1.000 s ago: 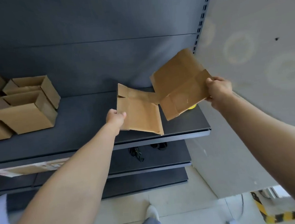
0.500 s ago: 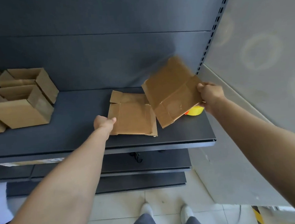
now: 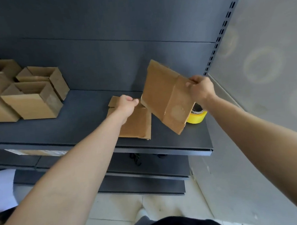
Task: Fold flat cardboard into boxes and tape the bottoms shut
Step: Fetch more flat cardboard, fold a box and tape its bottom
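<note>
Flat cardboard sheet (image 3: 136, 125) lies near shelf (image 3: 74, 126) front edge. My left hand (image 3: 125, 105) over it, fingers curled; I cannot tell whether grasping. Second cardboard sheet (image 3: 166, 96) tilted above shelf, my right hand (image 3: 201, 88) pinching its upper right edge. Yellow tape roll (image 3: 197, 117) on shelf, partly hidden behind it. Folded boxes (image 3: 33, 102) far left.

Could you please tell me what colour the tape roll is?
The tape roll is yellow, clearest in the head view.
</note>
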`<state>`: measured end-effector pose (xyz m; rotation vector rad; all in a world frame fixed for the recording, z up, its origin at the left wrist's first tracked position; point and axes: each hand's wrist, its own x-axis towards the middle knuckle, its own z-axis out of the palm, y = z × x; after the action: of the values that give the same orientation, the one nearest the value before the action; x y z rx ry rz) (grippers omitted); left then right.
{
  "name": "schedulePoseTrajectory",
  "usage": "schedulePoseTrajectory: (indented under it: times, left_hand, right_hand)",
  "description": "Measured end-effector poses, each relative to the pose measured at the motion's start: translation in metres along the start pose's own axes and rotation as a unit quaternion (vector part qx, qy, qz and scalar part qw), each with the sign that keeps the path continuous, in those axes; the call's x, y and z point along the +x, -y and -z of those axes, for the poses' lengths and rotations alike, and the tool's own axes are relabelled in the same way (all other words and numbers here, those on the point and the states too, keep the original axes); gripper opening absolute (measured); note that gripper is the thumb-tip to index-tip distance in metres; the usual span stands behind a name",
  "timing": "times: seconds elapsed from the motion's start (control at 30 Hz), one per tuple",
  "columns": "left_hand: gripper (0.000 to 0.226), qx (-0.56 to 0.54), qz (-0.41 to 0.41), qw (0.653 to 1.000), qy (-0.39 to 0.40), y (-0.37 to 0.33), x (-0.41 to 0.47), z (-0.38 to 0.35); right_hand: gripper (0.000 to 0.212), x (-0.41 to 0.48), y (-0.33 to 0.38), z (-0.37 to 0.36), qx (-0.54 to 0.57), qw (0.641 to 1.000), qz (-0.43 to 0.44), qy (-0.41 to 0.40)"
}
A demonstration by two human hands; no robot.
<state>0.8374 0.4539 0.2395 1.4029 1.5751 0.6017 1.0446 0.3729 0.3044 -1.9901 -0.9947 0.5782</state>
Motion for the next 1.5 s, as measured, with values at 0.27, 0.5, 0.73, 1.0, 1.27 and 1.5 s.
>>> schedulePoseTrajectory:
  times: [0.27,0.5,0.73,1.0,1.27,1.5]
  left_hand:
    - [0.065,-0.113,-0.03,0.992,0.049,-0.054,-0.007,-0.027]
    - [0.064,-0.127,0.005,0.985,0.114,-0.056,-0.017,-0.05]
    - [0.06,-0.119,-0.001,0.987,0.106,-0.061,-0.028,-0.069]
    - [0.046,-0.11,-0.008,0.994,0.008,-0.06,-0.028,-0.064]
    - [0.045,-0.121,0.007,0.992,-0.021,-0.059,-0.029,-0.057]
    - [0.063,-0.131,0.042,0.991,-0.001,-0.062,-0.029,-0.052]
  right_hand:
    - [0.024,0.003,0.004,0.049,-0.159,0.981,0.082,0.072]
    - [0.029,0.015,-0.037,0.077,-0.184,0.973,0.056,0.128]
    - [0.03,0.034,-0.06,0.079,-0.201,0.977,0.045,0.063]
    - [0.032,0.039,-0.061,0.053,-0.168,0.981,0.093,0.018]
    - [0.034,0.043,-0.056,0.044,-0.146,0.983,0.07,0.08]
    - [0.025,0.038,-0.047,0.058,-0.075,0.981,0.02,0.18]
